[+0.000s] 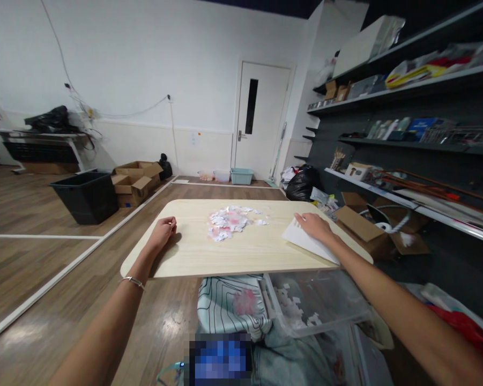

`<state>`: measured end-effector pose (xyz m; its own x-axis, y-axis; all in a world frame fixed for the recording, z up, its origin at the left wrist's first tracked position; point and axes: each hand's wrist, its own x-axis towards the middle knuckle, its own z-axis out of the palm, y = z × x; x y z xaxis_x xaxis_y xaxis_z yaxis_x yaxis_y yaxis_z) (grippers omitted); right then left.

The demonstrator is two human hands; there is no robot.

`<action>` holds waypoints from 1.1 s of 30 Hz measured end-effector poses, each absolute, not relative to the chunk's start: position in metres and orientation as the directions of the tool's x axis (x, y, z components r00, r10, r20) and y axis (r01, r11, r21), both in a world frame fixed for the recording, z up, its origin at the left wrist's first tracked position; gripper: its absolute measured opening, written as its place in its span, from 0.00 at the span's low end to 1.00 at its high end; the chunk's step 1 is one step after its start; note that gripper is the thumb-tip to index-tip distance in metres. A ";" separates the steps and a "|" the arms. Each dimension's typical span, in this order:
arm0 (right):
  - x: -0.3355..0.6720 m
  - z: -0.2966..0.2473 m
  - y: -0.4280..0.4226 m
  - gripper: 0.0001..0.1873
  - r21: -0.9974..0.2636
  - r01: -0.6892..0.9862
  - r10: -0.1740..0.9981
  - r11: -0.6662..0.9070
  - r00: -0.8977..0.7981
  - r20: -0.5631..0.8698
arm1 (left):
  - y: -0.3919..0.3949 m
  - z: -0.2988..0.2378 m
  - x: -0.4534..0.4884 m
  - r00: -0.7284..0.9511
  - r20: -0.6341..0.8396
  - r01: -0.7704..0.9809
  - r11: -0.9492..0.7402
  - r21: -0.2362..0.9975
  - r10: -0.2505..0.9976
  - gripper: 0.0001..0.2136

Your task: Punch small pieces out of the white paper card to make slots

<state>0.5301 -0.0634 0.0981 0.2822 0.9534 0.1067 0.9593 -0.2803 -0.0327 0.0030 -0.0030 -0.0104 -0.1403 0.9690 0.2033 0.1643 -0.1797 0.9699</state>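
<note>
The room is wide, with a wood floor (44, 257) and white walls. Dark shelves (406, 134) run along the right side, loaded with boxes, papers and tools. A white door (261, 120) stands at the far end, with a mop leaning beside it and small tubs on the floor in front of it. At the left sit a black bin (86, 195) and, just beside it, open cartons (136, 182); another carton (365, 228) lies at the foot of the shelves, near a black bag (301, 185).

In front of the person is a pale wooden table (233, 252) with rounded corners. Below its near edge, a clear tub (317, 303) holds white paper scraps, next to a patterned cloth (229, 305) with a pink stain.

A white sheet (305, 241) lies at the right side of the table, its near corner reaching the edge. The right hand (313, 225) rests flat on the far end of this sheet, fingers spread and pressing down, not closed around it. At the middle of the table, towards its far side, is a pile of torn scraps (231, 221), white with some pink, well apart from both hands.

The left hand (163, 230) rests on the left part of the table, fingers curled into a loose fist; whether it grips anything small cannot be told. A thin bracelet (132, 280) circles the left wrist, off the table's near edge.
</note>
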 end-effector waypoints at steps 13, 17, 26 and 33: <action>0.485 0.100 -0.037 0.30 0.225 0.971 0.864 -0.080 -0.044 0.501 | -0.002 -0.013 0.001 -0.144 0.170 0.148 -0.149 0.978 0.975 0.13; 0.463 0.093 -0.030 0.28 0.249 0.968 0.864 0.019 -0.141 0.483 | -0.001 -0.014 0.000 -0.134 0.185 0.149 -0.165 0.975 0.974 0.12; 0.459 0.110 -0.040 0.23 0.210 0.974 0.944 0.089 -0.149 0.294 | 0.002 -0.017 -0.001 -0.121 0.194 0.150 -0.175 0.973 0.974 0.09; 0.482 0.135 -0.042 0.12 0.153 0.973 0.984 0.170 -0.176 0.029 | 0.005 -0.020 -0.003 -0.127 0.217 0.168 -0.194 0.966 0.968 0.09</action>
